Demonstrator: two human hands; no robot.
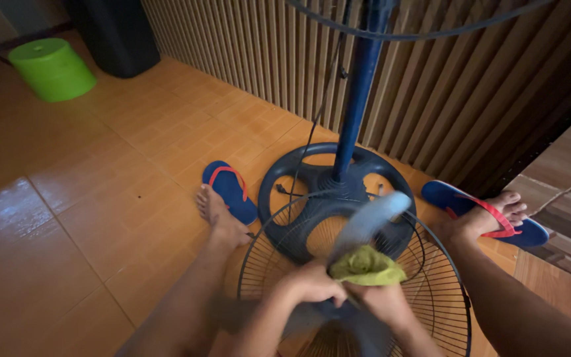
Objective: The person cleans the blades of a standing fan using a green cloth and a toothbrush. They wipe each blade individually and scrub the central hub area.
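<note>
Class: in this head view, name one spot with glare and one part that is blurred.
Head view: glare brightens the glossy floor tiles at lower left; the fan blade above the yellow-green cloth is smeared by motion blur, as are both hands, left hand and right hand.

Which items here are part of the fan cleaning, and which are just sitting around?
In use:
left hand on the fan blade
right hand with the yellow-green cloth
wire fan guard
fan stand base

Lying about:
green stool
loose blue flip-flop
black bin
</note>
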